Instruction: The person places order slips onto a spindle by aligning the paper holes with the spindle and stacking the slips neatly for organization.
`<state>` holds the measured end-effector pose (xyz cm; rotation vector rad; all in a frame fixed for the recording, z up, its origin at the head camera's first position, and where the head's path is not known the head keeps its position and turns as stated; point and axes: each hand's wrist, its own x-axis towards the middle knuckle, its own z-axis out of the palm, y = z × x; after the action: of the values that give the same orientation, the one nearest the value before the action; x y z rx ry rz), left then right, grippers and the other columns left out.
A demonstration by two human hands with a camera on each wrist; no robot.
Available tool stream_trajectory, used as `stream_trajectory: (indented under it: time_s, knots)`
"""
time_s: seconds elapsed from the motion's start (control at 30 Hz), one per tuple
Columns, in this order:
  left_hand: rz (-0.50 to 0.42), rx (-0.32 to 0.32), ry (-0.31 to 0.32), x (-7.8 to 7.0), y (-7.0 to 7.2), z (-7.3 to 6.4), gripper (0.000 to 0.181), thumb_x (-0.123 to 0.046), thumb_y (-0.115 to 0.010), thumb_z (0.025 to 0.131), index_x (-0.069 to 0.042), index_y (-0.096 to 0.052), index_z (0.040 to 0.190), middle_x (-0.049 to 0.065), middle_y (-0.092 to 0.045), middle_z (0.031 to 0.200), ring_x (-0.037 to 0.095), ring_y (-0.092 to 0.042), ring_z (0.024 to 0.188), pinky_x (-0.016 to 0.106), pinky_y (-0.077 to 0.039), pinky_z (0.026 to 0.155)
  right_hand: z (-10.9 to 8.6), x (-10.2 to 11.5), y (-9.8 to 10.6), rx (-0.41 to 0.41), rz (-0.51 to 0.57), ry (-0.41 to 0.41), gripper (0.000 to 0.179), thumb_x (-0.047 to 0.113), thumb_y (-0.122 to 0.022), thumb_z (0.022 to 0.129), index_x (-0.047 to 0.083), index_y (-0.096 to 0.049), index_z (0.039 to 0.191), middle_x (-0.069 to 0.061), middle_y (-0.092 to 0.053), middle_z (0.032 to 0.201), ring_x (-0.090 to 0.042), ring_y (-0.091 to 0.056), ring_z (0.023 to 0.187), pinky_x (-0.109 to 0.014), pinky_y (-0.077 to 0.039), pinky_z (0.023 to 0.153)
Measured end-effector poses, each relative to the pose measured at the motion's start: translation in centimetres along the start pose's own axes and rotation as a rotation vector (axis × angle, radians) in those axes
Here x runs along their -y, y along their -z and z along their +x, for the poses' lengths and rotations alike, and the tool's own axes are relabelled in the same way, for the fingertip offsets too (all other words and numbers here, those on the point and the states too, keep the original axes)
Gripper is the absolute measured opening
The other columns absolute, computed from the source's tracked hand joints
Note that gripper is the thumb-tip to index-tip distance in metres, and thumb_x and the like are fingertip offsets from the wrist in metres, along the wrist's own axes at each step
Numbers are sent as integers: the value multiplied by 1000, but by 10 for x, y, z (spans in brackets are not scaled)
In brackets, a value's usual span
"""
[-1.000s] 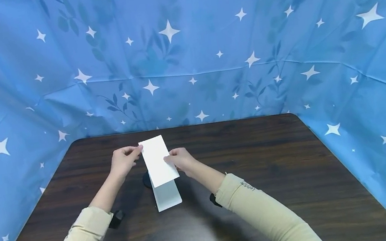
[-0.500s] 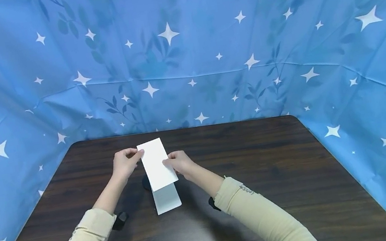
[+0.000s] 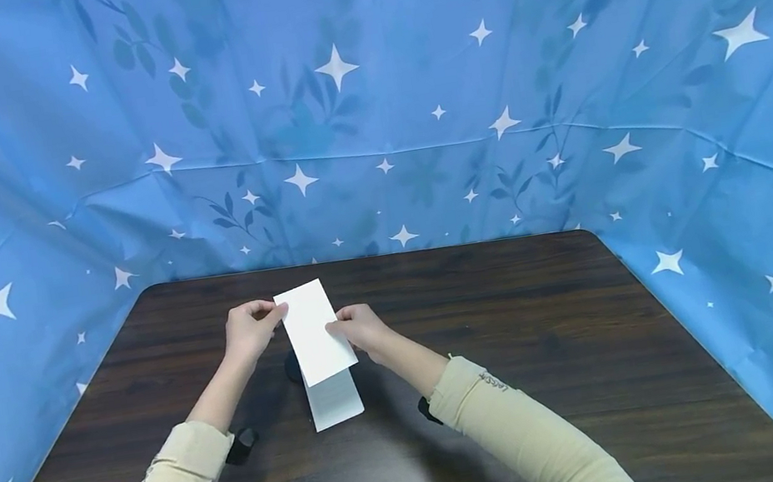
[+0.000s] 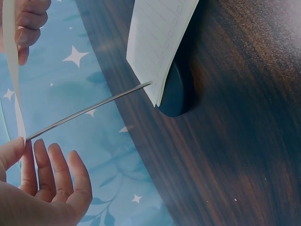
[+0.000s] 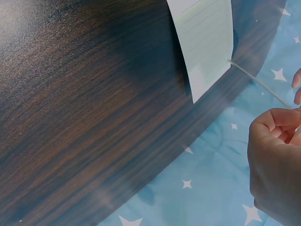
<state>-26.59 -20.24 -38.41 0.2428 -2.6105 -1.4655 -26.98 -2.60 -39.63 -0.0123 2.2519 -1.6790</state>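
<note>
A white sheet of paper (image 3: 316,336) is held up in front of the body, its plain face towards the head camera. My left hand (image 3: 250,330) pinches its upper left edge between thumb and index finger, the other fingers loosely curved. At its right edge my right hand (image 3: 362,327) pinches it with the thumb on the front. Below it shows a lined sheet or pad (image 4: 157,42) with a row of small boxes. A thin metal rod (image 4: 89,112) runs from that pad to the left fingertips. Beside the pad is a dark rounded base (image 4: 178,94).
The dark wood-grain table (image 3: 526,354) stretches around the hands. A blue cloth with white stars (image 3: 366,109) hangs behind and along the sides. Each wrist wears a small black device, such as the left wrist's device (image 3: 240,445).
Both hands and the sheet sit slightly lower in the head view than a second ago, as does the table's far edge. Both pinches stay the same.
</note>
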Motion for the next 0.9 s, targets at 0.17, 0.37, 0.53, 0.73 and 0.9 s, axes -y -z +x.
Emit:
stream_trajectory:
  time_s: [0.17,0.37,0.53,0.73,0.9]
  knots:
    - [-14,5,-2,4,-2,0,34,-25,-58,93,6,-65,106,14,-64,95,8,-57,71,21,-52,62,1,-1,-2,-7,-11,-1,18,15,-59,91,-2,-64,95,-7,-57,85,-14,-45,67,-25,-41,59]
    - [25,-16,-28,5,-2,2,34,-25,-59,93,6,-65,104,16,-64,92,10,-55,68,21,-47,59,2,-1,-2,-3,-5,12,18,15,-59,92,-3,-64,95,-7,-57,84,-14,-44,65,-26,-41,59]
    - [21,-14,-43,4,-3,4,34,-23,-56,94,7,-64,107,17,-63,93,17,-60,75,28,-56,65,3,2,0,5,6,16,18,14,-58,92,-3,-63,92,-8,-57,85,-15,-47,68,-29,-43,62]
    - [-32,20,-19,4,-2,4,34,-19,-52,96,10,-60,113,16,-60,96,19,-61,84,40,-58,81,2,3,0,15,11,14,18,13,-57,92,-3,-63,94,-14,-61,97,-16,-52,76,-28,-48,66]
    - [-77,59,17,3,-3,5,36,-19,-52,97,11,-57,117,11,-58,96,17,-60,85,41,-56,85,3,1,-1,-10,-16,8,18,15,-58,92,-2,-64,94,-14,-62,99,-17,-54,81,-30,-50,71]
